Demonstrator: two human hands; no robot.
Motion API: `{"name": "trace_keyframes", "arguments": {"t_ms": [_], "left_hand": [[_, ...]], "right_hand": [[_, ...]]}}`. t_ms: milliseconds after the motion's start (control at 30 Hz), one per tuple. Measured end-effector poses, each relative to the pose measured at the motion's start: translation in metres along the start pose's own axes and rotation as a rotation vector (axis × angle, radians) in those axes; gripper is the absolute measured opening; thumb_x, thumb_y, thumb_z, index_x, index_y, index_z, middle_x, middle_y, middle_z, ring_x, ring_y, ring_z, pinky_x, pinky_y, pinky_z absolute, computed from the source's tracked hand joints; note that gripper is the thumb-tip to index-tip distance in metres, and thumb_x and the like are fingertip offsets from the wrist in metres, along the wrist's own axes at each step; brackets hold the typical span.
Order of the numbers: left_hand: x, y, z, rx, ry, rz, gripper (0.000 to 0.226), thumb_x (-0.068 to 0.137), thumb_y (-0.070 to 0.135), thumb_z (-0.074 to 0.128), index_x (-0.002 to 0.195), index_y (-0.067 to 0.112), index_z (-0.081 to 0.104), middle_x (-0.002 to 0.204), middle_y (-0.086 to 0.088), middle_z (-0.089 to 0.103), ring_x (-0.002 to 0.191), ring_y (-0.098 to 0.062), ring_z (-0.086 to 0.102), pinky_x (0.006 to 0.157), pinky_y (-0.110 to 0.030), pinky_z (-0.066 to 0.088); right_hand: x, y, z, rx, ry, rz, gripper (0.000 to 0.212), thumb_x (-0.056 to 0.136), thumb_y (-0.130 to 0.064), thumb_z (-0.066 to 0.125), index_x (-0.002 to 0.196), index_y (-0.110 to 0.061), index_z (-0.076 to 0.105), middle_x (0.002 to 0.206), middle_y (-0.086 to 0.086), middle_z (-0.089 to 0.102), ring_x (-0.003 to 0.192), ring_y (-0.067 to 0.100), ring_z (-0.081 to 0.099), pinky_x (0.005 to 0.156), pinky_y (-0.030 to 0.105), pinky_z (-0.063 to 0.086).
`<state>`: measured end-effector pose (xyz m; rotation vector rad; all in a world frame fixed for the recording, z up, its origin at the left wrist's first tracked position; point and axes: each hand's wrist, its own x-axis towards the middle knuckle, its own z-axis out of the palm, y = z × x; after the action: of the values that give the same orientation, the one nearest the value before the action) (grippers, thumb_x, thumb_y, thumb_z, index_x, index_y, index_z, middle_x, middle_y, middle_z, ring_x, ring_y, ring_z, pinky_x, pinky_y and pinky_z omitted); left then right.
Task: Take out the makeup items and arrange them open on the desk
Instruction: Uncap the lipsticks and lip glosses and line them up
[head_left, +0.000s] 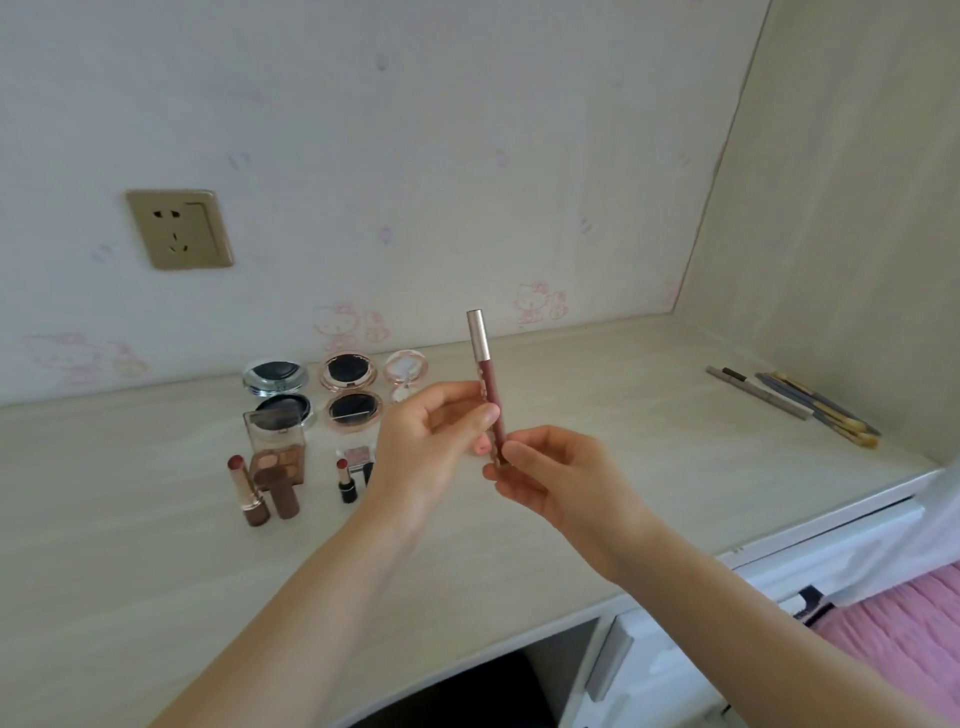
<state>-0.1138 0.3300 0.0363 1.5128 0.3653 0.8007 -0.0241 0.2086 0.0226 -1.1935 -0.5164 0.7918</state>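
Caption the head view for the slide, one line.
Both hands hold a capped, slim mauve lip pencil with silver cap upright above the pale wood-grain desk.

A home bedroom is being shown: a pale wood-grain desk (597, 405) is being backed by cartoon-cat wallpaper (343, 322) with a wall socket (179, 228), and pink bedding (904, 629) is being glimpsed beside white drawers (660, 670).
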Motion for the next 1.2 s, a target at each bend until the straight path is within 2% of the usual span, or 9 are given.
{"name": "trace_keyframes", "arguments": {"t_ms": [100,267,400,533,667,767,900,1100,1200], "left_hand": [[-0.009,0.004,-0.015,0.017,-0.021,0.045,0.012,0.085,0.009,0.067,0.096,0.013,0.070,0.079,-0.007,0.074,0.079,-0.018,0.071,0.071,-0.019,0.054],[-0.029,0.011,-0.044,0.145,-0.020,0.138,0.014,0.086,0.008,0.067,0.098,0.014,0.067,0.081,-0.002,0.072,0.072,-0.017,0.071,0.062,-0.028,0.056],[-0.042,0.013,-0.073,0.420,0.017,0.205,0.019,0.083,0.014,0.071,0.097,0.026,0.070,0.080,0.005,0.069,0.071,-0.013,0.066,0.062,-0.030,0.055],[-0.056,0.010,-0.097,0.747,0.011,0.380,0.023,0.079,0.013,0.075,0.099,0.025,0.072,0.087,0.016,0.064,0.083,-0.003,0.060,0.070,-0.017,0.048],[-0.067,-0.001,-0.118,0.982,-0.029,0.447,0.021,0.082,0.018,0.072,0.102,0.024,0.070,0.095,0.016,0.061,0.083,-0.004,0.061,0.065,-0.032,0.054],[-0.073,-0.007,-0.125,1.108,-0.045,0.530,0.017,0.087,0.024,0.066,0.103,0.023,0.070,0.095,0.012,0.061,0.081,-0.007,0.061,0.058,-0.031,0.054],[-0.077,-0.015,-0.131,1.170,-0.061,0.625,0.026,0.092,0.029,0.052,0.105,0.016,0.071,0.096,0.007,0.061,0.083,-0.013,0.061,0.063,-0.028,0.053],[-0.083,-0.033,-0.138,1.058,0.055,0.581,0.022,0.090,0.022,0.064,0.110,0.015,0.067,0.098,0.006,0.058,0.085,-0.010,0.059,0.075,-0.025,0.050],[-0.082,-0.037,-0.141,1.073,0.093,0.598,0.025,0.088,0.025,0.060,0.107,0.012,0.070,0.096,0.005,0.061,0.085,-0.013,0.059,0.075,-0.029,0.050]], "right_hand": [[-0.004,0.007,0.013,0.014,-0.068,0.035,0.012,0.091,-0.004,0.060,0.097,0.005,0.063,0.090,0.017,0.072,0.090,0.033,0.071,0.074,0.029,0.057],[-0.005,0.003,0.025,-0.218,-0.166,-0.009,0.017,0.090,-0.003,0.060,0.081,-0.011,0.072,0.087,0.017,0.073,0.087,0.030,0.072,0.074,0.029,0.057],[0.002,-0.006,0.027,-0.284,-0.149,-0.080,0.020,0.092,-0.002,0.055,0.086,-0.012,0.071,0.080,0.009,0.072,0.076,0.020,0.069,0.067,0.026,0.055],[0.009,-0.008,0.032,-0.206,-0.234,-0.075,0.023,0.095,-0.005,0.049,0.090,-0.012,0.071,0.078,0.011,0.067,0.074,0.023,0.064,0.066,0.031,0.052],[0.010,0.005,0.044,-0.251,-0.289,0.002,0.034,0.099,-0.031,0.046,0.095,-0.009,0.072,0.077,0.011,0.067,0.073,0.023,0.064,0.065,0.030,0.052],[0.011,0.018,0.052,-0.430,-0.321,0.025,0.026,0.097,-0.031,0.052,0.095,-0.014,0.072,0.075,0.005,0.069,0.071,0.016,0.065,0.062,0.024,0.051],[0.012,0.031,0.060,-0.618,-0.346,-0.019,0.016,0.094,-0.022,0.057,0.091,-0.020,0.073,0.072,-0.002,0.071,0.068,0.009,0.065,0.060,0.019,0.051],[0.015,0.040,0.055,-0.542,-0.261,-0.053,0.019,0.094,-0.016,0.055,0.088,-0.018,0.074,0.068,-0.003,0.069,0.063,0.006,0.059,0.059,0.020,0.048],[0.013,0.047,0.055,-0.596,-0.221,-0.119,0.028,0.097,-0.025,0.049,0.084,-0.020,0.073,0.067,-0.002,0.069,0.063,0.005,0.055,0.062,0.021,0.045]]}}
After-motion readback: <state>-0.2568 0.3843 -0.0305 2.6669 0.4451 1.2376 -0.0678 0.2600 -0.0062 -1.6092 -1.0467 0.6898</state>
